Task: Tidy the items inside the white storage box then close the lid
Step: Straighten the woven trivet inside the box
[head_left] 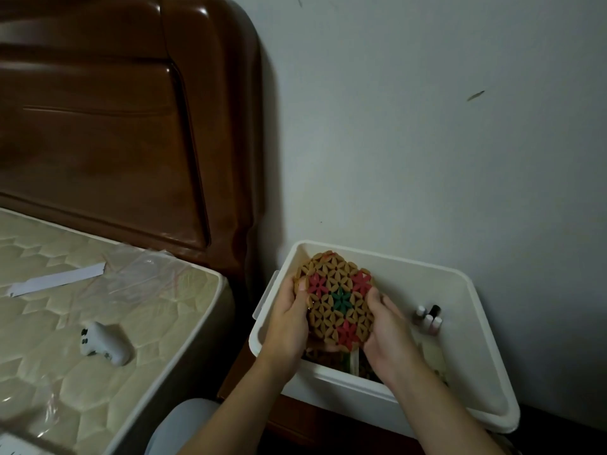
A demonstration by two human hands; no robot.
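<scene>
Currently both hands, left hand [289, 318] and right hand [389, 326], hold a woven mat [336, 298] over the open white box [473, 326], lower centre of frame; fingers curled round its edges. Small bottles [428, 318] stand inside, right of the mat.

Only got the one head cam here, so no second view to overlap with. It's looking forward and down from close above the open white plastic storage box [473, 292], with the pale quilted mattress [98, 310] off left and the plain wall [427, 126] straight ahead.
</scene>
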